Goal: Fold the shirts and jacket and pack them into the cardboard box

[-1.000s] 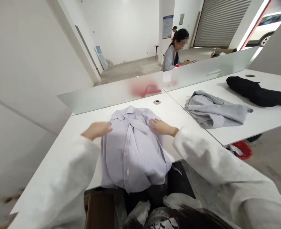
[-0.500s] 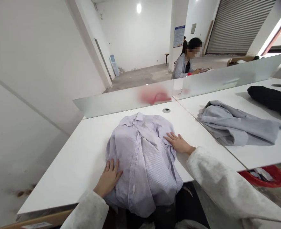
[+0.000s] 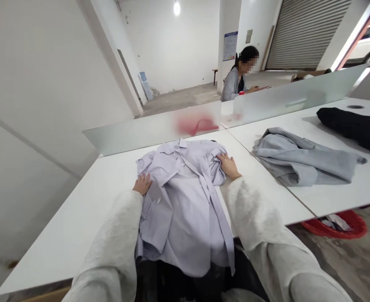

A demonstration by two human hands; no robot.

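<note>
Both hands have slid toward the far end, and the pale striped shirt [image 3: 185, 218] now lies opened out on the white table [image 3: 62, 243], its front panels parted. The left hand [image 3: 142, 184] lies on the shoulder; the right hand [image 3: 229, 165] curls against bunched cloth. Whether either grips, I cannot tell. A crumpled grey garment [image 3: 301, 157] lies to the right.
</note>
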